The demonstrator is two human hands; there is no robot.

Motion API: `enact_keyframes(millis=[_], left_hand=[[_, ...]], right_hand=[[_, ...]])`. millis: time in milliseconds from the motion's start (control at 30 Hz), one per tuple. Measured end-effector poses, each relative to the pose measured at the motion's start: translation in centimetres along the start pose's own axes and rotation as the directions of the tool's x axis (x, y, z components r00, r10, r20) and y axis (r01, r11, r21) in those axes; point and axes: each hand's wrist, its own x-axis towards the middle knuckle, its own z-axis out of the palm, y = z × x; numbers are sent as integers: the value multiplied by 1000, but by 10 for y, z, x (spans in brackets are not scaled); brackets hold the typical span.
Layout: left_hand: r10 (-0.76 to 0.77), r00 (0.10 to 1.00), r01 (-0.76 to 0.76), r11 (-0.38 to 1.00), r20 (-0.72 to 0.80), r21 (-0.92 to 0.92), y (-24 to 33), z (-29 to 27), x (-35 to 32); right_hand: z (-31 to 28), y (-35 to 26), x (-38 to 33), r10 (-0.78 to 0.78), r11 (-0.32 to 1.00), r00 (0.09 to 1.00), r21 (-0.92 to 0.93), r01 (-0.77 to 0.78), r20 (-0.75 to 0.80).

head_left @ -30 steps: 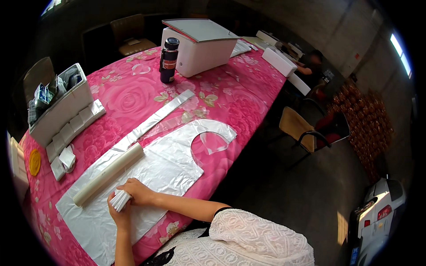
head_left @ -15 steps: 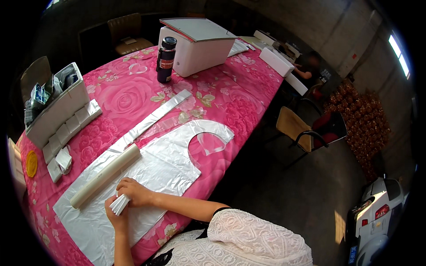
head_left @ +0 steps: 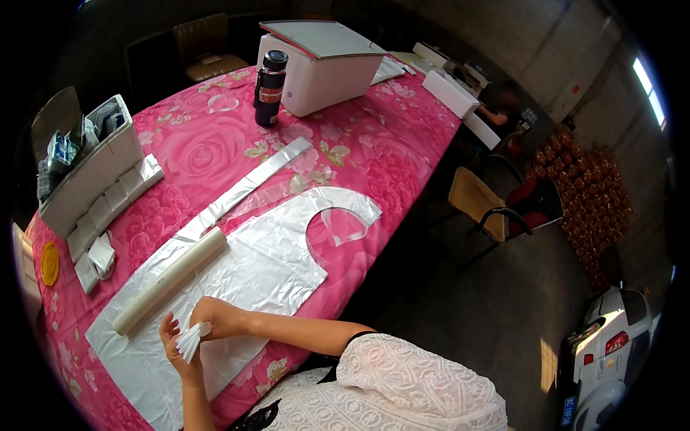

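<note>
- Both hands meet low over the tabletop (head_left: 215,144) (covered in a pink rose-print cloth), just above a flat sheet of clear plastic (head_left: 244,273).
- The left hand (head_left: 176,345) holds a small folded white plastic piece (head_left: 191,339), fingers spread open under it.
- The right hand (head_left: 215,317) pinches the top of the same piece, fingers pressed together.
- A cream roll (head_left: 172,280) lies on the sheet just beyond the hands; a dark bottle (head_left: 270,87) and a white box (head_left: 323,68) stand well apart at the far end.
</note>
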Motion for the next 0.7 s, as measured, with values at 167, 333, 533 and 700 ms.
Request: enact_keyframes(millis=[167, 333, 533, 700], left_hand=[[-128, 990, 133, 988, 62, -81, 2, -18, -9], [-198, 979, 202, 959, 38, -201, 33, -6, -11], [-141, 990, 142, 985, 14, -98, 27, -14, -19], [-111, 994, 111, 994, 2, 9, 40, -19, -15]], right_hand=[[16, -7, -9, 22, 985, 991, 171, 0, -132], [18, -9, -13, 104, 976, 981, 208, -68, -167], [11, -22, -14, 102, 966, 980, 253, -56, -173], [-7, -24, -19, -17, 999, 996, -43, 13, -90]])
